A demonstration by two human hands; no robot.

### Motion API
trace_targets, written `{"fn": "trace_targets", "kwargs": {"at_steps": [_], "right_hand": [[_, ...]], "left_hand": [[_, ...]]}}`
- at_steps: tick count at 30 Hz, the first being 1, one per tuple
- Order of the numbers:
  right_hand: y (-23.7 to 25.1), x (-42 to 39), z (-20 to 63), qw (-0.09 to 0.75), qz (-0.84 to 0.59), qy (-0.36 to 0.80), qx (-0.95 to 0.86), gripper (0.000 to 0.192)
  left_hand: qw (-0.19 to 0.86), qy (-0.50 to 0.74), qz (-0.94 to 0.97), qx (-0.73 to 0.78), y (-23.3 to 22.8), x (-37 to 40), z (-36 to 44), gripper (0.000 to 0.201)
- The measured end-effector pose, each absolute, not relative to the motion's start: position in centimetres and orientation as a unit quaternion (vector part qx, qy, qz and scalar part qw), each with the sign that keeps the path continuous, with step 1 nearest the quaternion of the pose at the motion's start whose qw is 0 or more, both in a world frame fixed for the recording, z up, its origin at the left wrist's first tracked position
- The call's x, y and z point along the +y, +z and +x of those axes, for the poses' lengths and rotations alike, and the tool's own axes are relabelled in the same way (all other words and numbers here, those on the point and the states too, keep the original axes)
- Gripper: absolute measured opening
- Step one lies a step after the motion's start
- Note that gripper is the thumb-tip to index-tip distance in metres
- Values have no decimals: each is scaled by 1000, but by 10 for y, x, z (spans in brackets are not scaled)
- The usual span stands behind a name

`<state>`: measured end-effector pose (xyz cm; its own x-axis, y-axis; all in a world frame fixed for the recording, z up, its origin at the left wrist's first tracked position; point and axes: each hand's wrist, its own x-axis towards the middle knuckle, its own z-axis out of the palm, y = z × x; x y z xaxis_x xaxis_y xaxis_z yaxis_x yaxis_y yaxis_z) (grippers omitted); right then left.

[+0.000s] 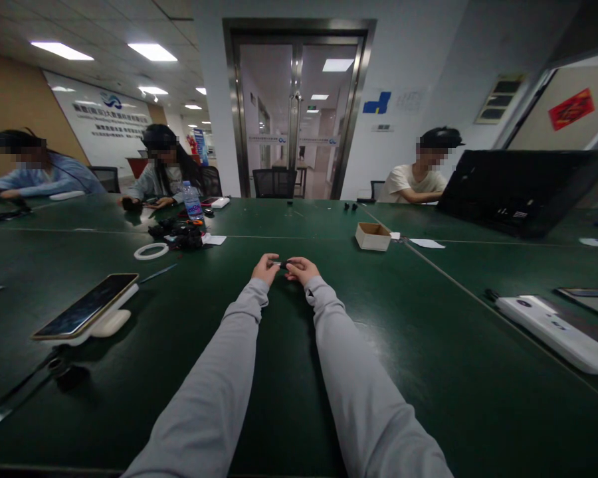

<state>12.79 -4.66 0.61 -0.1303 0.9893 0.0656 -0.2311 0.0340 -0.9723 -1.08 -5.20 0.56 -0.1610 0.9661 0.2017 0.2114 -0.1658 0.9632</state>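
Note:
Both arms reach forward over the dark green table (289, 398), and my hands meet near its middle. Between them is a small, slim stick (282, 265), dark at its right end and silvery or pale at its left; its exact kind is too small to make out. My left hand (265, 268) pinches the pale end with thumb and fingers. The dark end sits in the closed fingers of my right hand (302, 269). The fingers of both hands partly hide the stick, which lies roughly level just above the tabletop.
A smartphone (87, 305) rests on a white stand at left, near a white tape ring (151, 251), black gear (178, 232) and a bottle (192, 201). Rightward are a small open box (373, 237), a white device (558, 332) and a monitor (518, 189). Several people sit beyond.

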Motion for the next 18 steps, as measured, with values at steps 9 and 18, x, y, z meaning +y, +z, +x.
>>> {"fn": "trace_targets", "kwargs": {"at_steps": [9,18], "right_hand": [[5,-45,128,528,-386,579,-487,27],[7,-46,128,527,-386,583,-483,26]], "left_hand": [[381,535,536,530,9,-54,-10,32],[411,518,531,530,11,-56,-10,30]]}}
